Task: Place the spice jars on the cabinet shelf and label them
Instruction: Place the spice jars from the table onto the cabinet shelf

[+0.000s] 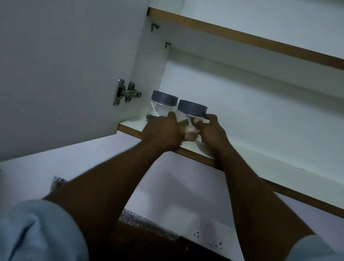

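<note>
Fingers (211,117) of our right hand (211,132) curl round the right jar (185,117) just under its grey lid (192,108), while our left hand (162,130) lies against that jar's left side, and we cannot tell whether its fingers clasp it. Both jars stand on the lower shelf (272,167) at its far left end, the left jar (162,106) just beside the right one, near the door hinge (127,95).

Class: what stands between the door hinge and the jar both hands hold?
A second grey-lidded jar stands there on the shelf, beside the held jar, as the head view shows.
</note>
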Tool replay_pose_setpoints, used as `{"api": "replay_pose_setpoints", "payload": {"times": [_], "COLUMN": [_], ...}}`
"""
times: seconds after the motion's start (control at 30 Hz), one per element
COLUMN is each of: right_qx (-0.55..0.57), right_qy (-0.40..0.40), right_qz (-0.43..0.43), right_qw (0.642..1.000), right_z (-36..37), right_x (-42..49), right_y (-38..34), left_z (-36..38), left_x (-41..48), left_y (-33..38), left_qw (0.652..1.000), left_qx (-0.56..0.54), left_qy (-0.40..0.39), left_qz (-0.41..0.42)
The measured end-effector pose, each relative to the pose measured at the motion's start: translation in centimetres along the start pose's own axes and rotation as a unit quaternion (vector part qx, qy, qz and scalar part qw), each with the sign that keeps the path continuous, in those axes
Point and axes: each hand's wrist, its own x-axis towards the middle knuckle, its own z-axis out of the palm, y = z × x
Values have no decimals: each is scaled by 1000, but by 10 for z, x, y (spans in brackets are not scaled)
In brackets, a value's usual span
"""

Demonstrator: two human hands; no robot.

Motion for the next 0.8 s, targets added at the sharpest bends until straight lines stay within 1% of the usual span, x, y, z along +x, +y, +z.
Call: {"api": "replay_pose_setpoints", "payload": {"times": [0.07,0.2,0.33,0.5,0.57,0.73,0.8], "right_qx": [-42,-103,-156,-177,-183,-194,-195], "right_qy": [-3,9,-2,0,0,1,6], "right_qz": [-17,-47,-60,-53,-53,-38,-34], "right_qw": [999,994,986,983,982,980,980], "right_z": [6,13,19,20,20,18,18], "right_x": [11,27,33,37,37,34,31], "right_y": [5,15,22,25,26,24,23], "left_z": [9,8,11,13,13,15,15], "left_x": [3,20,25,25,24,18,17], "left_y": [-3,0,-1,-2,-2,-1,-1], "left_qw": [999,997,995,994,994,994,994], "left_qx": [45,61,91,105,102,97,100], "left_qy": [19,-31,-36,-31,-23,32,42], "left_qz": [-25,-43,-31,-22,-21,-30,-32]}}
